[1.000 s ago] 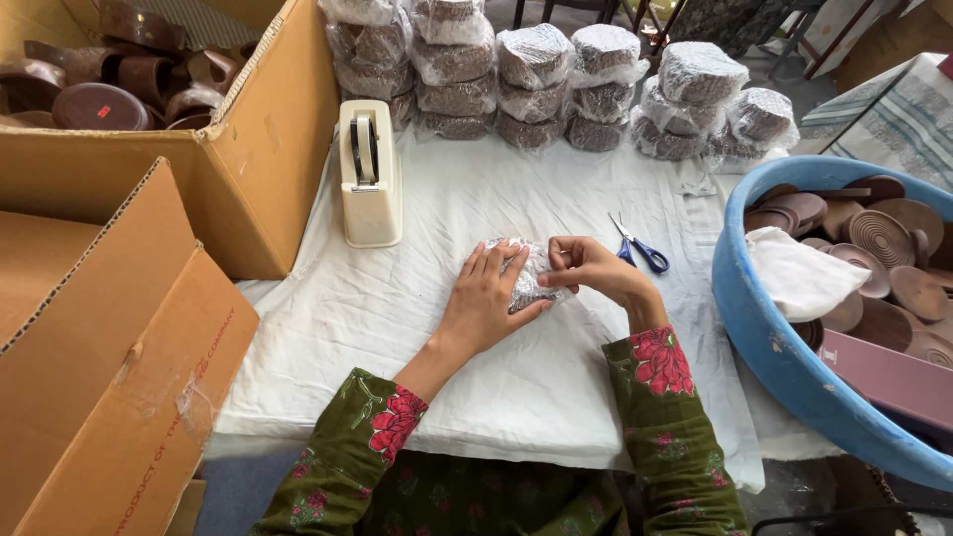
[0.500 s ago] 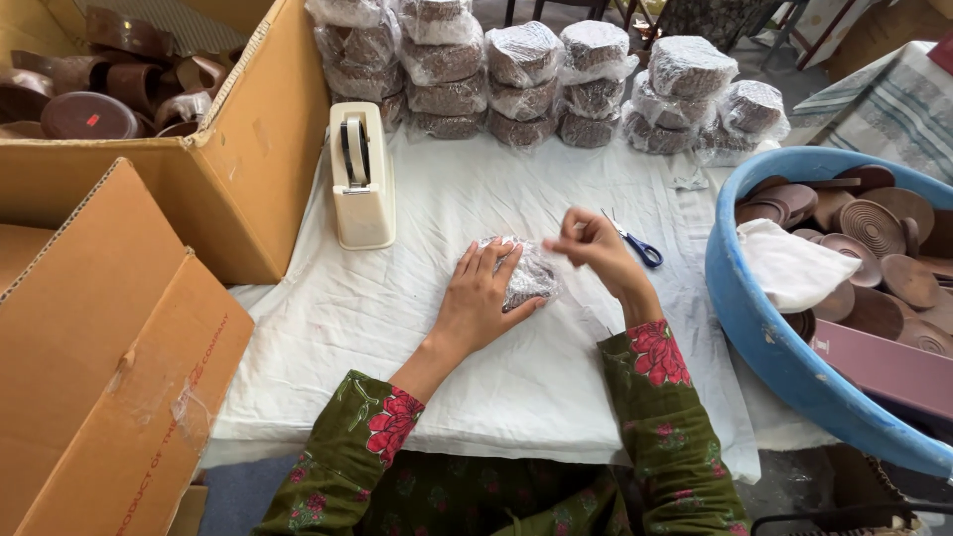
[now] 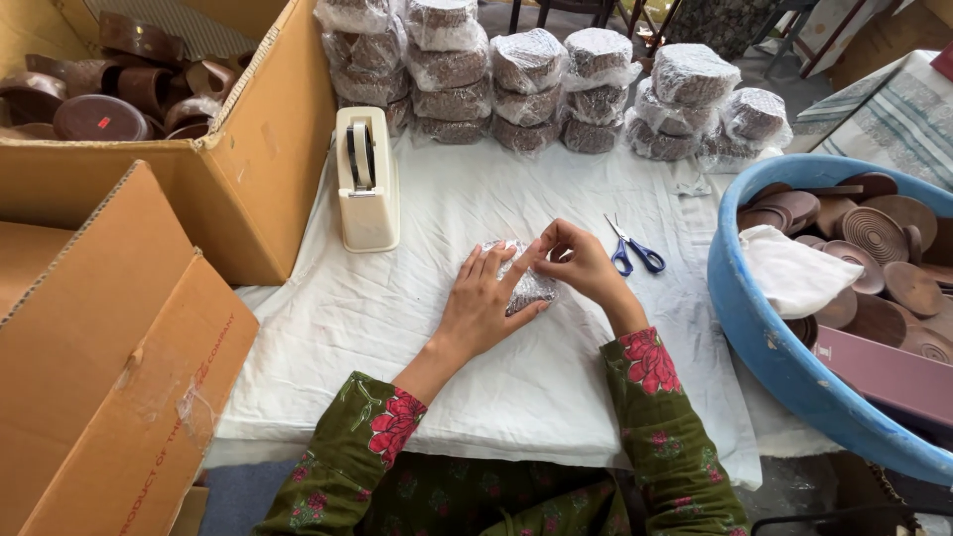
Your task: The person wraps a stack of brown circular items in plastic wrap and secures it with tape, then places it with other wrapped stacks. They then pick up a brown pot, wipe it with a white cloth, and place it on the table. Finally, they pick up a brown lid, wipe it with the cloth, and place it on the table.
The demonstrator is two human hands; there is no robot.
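Observation:
A small round brown item wrapped in clear plastic [image 3: 529, 290] lies on the white cloth [image 3: 397, 328] in front of me. My left hand [image 3: 483, 303] rests flat on it, fingers spread over its left side. My right hand [image 3: 581, 260] pinches the plastic wrap at the bundle's top right edge. Both sleeves are green with red flowers.
A cream tape dispenser [image 3: 366, 189] stands left of my hands; blue-handled scissors [image 3: 635, 252] lie to the right. Stacks of wrapped bundles [image 3: 556, 89] line the far edge. A blue tub [image 3: 784, 347] of brown wooden pieces sits right; cardboard boxes [image 3: 199, 169] stand left.
My right hand has shifted slightly along the bundle's top edge, working the plastic. My left hand stays pressed on the bundle. The view has tilted a little.

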